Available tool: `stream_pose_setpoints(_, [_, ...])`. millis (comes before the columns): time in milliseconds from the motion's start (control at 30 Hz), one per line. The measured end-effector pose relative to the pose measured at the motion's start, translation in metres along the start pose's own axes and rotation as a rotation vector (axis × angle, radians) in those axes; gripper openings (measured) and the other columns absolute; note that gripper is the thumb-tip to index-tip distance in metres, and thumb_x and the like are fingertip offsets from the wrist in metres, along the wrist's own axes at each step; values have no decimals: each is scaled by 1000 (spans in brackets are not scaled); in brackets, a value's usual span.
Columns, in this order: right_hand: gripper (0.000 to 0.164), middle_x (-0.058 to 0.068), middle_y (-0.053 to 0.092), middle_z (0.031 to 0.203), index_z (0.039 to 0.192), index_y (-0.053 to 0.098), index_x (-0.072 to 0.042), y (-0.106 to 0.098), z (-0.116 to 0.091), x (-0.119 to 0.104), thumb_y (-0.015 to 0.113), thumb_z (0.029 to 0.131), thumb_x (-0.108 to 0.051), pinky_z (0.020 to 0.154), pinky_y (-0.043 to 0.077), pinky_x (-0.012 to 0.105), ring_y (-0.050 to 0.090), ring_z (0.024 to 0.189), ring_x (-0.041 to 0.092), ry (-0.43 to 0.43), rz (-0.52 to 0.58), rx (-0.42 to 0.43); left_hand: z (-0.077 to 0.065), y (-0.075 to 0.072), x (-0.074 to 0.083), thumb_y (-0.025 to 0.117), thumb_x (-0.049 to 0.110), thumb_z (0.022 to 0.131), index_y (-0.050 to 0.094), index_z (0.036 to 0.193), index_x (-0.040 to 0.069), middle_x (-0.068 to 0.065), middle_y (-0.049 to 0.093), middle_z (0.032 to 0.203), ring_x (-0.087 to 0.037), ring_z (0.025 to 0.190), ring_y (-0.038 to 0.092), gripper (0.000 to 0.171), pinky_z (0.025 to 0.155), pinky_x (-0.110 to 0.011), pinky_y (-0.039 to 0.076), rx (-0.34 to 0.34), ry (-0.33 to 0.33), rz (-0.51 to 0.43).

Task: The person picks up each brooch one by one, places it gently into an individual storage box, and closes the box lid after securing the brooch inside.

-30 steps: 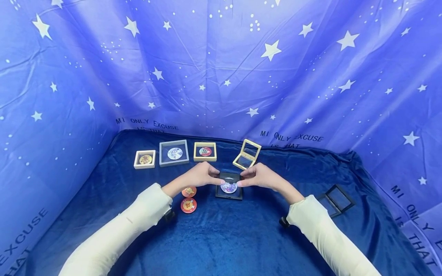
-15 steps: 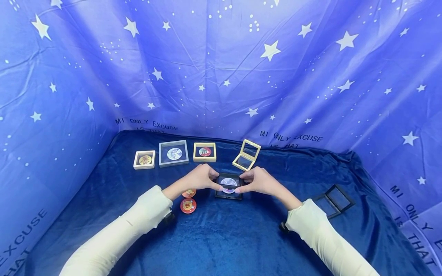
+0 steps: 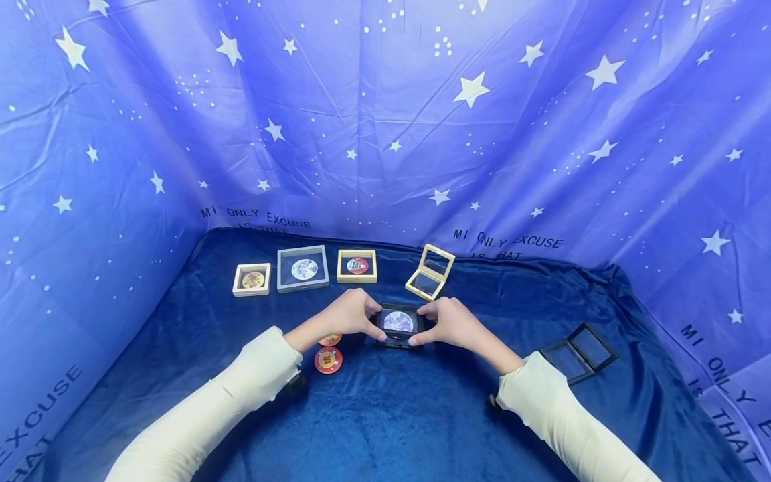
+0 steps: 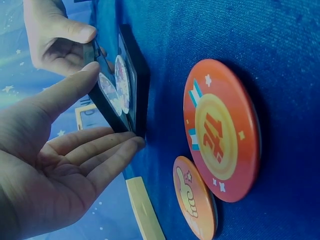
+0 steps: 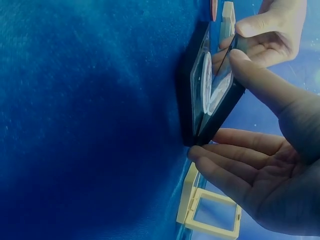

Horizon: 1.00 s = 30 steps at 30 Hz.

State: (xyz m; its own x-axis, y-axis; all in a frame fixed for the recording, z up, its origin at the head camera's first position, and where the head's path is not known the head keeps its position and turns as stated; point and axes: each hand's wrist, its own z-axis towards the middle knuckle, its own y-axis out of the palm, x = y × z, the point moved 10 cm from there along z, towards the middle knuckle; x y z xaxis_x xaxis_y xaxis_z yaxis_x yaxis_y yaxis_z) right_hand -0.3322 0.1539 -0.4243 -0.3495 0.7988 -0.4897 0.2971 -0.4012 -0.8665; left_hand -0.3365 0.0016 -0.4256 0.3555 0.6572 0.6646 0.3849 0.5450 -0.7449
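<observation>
In the middle of the cloth is a small black hinged display case [image 4: 143,95] with a clear window, its lid tilted partway down over the base. A round printed badge [image 4: 121,82] lies on the base, and its light pattern shows in the lid too. My left hand [image 3: 354,313] grips the lid's left side, thumb at the front edge and fingers at the hinge side. On the opposite side my right hand [image 3: 448,323] holds the lid the same way. Two orange-red badges, one with a gold centre [image 4: 220,130] and one with a thumbs-up [image 4: 192,197], lie beside my left wrist.
Along the back stand a small pale-framed case [image 3: 251,292], a grey-framed case [image 3: 303,288] and a yellow-framed case [image 3: 358,278], each with a badge. An open yellow case [image 3: 429,288] sits behind my right hand. Another black case [image 3: 593,348] lies open at the right.
Both hands have swung the black case's lid forward and down over the badge, from nearly upright to a low tilt. The other cases and the orange-red badges have stayed put.
</observation>
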Motion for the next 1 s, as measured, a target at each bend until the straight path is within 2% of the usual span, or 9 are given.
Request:
stream_pose_setpoints(300, [69, 13, 76, 116, 121, 73, 0, 3, -2, -2, 92, 71, -44, 79, 55, 38, 65, 85, 13, 32, -60, 15, -1, 2, 1, 95, 27, 70, 74, 117, -3, -13, 78, 108, -19, 96, 73, 60, 85, -36, 58, 24, -20, 48])
stream_pose_setpoints(433, [69, 13, 76, 116, 121, 73, 0, 4, -3, -4, 92, 70, -43, 78, 54, 38, 65, 83, 13, 27, -74, 35, -3, 3, 2, 95, 26, 69, 74, 117, -3, -13, 78, 108, -12, 85, 68, 59, 77, -30, 55, 29, -31, 55])
stream_pose_setpoints(533, [70, 14, 76, 117, 121, 73, 1, 5, -4, -4, 93, 69, -42, 81, 55, 39, 69, 90, 15, 26, -86, 47, -4, 3, 3, 95, 24, 69, 74, 117, -3, -13, 78, 108, -12, 82, 66, 59, 75, -30, 53, 33, -30, 61])
stream_pose_setpoints(600, [71, 14, 76, 117, 122, 72, 1, 6, -4, -4, 93, 69, -41, 83, 56, 41, 70, 92, 17, 33, -89, 51, -4, 4, 4, 95, 24, 69, 75, 116, -3, -14, 77, 109, -14, 87, 69, 58, 80, -33, 55, 39, -28, 70])
stream_pose_setpoints(733, [72, 16, 75, 117, 122, 72, 2, 8, -5, -4, 94, 68, -40, 87, 56, 43, 73, 101, 24, 41, -93, 64, -4, 6, 5, 95, 24, 69, 75, 114, -4, -14, 77, 110, -17, 90, 70, 57, 81, -35, 55, 44, -15, 102])
stream_pose_setpoints(867, [72, 17, 75, 117, 122, 72, 2, 9, -6, -7, 94, 67, -39, 88, 56, 45, 72, 103, 27, 35, -111, 77, -3, 8, 5, 95, 26, 69, 75, 115, -3, -14, 76, 113, -21, 99, 72, 57, 86, -37, 57, 40, -9, 136])
stream_pose_setpoints(1000, [72, 18, 73, 123, 122, 72, 1, 10, -6, -9, 94, 68, -40, 90, 55, 47, 71, 109, 31, 33, -140, 87, -3, 9, 5, 95, 28, 70, 75, 116, -2, -13, 76, 115, -26, 107, 72, 58, 91, -40, 57, 35, -6, 161])
